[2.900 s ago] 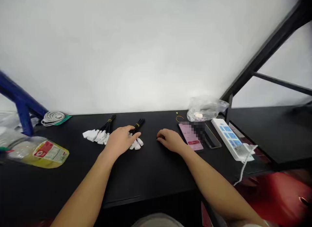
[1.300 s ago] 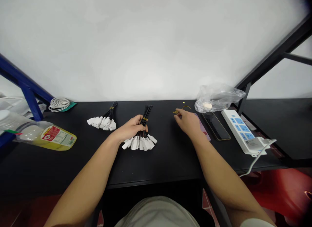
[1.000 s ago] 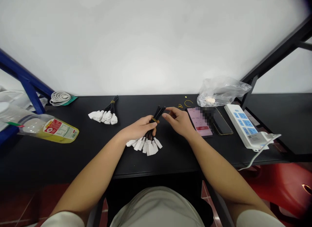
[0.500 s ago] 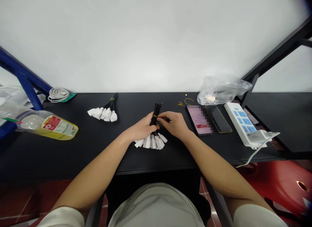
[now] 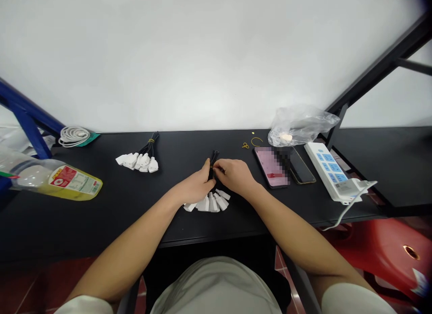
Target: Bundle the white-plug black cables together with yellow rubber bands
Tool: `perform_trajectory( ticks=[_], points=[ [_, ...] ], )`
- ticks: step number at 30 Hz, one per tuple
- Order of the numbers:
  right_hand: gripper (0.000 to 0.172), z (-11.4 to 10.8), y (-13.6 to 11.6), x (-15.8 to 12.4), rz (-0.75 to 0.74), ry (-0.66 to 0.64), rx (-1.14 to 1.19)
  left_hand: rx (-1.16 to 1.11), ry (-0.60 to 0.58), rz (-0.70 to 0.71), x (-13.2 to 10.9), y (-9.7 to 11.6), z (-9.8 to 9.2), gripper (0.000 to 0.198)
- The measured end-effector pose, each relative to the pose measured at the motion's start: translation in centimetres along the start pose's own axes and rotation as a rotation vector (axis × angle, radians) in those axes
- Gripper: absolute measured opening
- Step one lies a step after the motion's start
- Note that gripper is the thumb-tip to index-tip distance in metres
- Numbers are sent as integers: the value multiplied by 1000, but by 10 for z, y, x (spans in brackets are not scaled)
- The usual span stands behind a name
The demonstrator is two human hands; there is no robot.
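Observation:
My left hand (image 5: 193, 188) is closed around a bundle of black cables (image 5: 213, 156), whose short ends stick up above my fingers. White plug-like connectors (image 5: 213, 203) on the bundle fan out on the table below that hand. My right hand (image 5: 234, 174) pinches at the bundle from the right, its fingertips on the yellow rubber band (image 5: 211, 167) wound around the cables. Those fingers hide most of the band. To the left lies a second cable bundle (image 5: 147, 153) with white connectors, tied with a yellow band.
Loose yellow bands (image 5: 245, 145) lie near two phones (image 5: 272, 168) on the black table (image 5: 135, 219). A clear plastic bag (image 5: 302, 123) and a white power strip (image 5: 327, 170) are at right. A bottle of yellow liquid (image 5: 72, 179) and a coiled white cable (image 5: 74, 136) are at left.
My right fingers have closed in on the bundle and now cover most of the yellow band, which showed plainly before. The whole view has shifted slightly.

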State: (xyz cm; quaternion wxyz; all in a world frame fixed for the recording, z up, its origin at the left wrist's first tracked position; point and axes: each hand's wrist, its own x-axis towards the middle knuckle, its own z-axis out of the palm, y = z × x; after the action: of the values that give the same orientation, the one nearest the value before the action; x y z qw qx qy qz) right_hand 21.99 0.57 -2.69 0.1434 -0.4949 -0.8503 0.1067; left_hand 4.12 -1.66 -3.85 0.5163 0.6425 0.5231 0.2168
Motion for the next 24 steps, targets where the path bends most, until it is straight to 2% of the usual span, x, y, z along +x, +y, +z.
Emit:
perform_trajectory(
  ticks=[3, 7, 12, 14, 16, 21, 24],
  points=[
    [14, 2, -1, 3, 34, -2, -35, 19, -35, 48, 1, -1, 0, 89],
    [10, 5, 6, 10, 114, 77, -55, 42, -73, 47, 2, -2, 0, 84],
    [11, -3, 29, 18, 269, 148, -55, -36, -166, 151, -8, 16, -8, 70],
    [12, -8, 40, 20, 363, 201, -58, -107, -256, 131, -13, 24, -13, 66],
    [13, -12, 49, 20, 430, 238, -59, -176, -287, 78, -15, 26, -17, 64],
    [13, -9, 56, 18, 322, 110, -86, -259, -3, 52, 4, 9, -23, 48],
    [13, -3, 56, 17, 286, 51, -140, -299, 79, 60, 16, 0, -23, 36]
  ],
)
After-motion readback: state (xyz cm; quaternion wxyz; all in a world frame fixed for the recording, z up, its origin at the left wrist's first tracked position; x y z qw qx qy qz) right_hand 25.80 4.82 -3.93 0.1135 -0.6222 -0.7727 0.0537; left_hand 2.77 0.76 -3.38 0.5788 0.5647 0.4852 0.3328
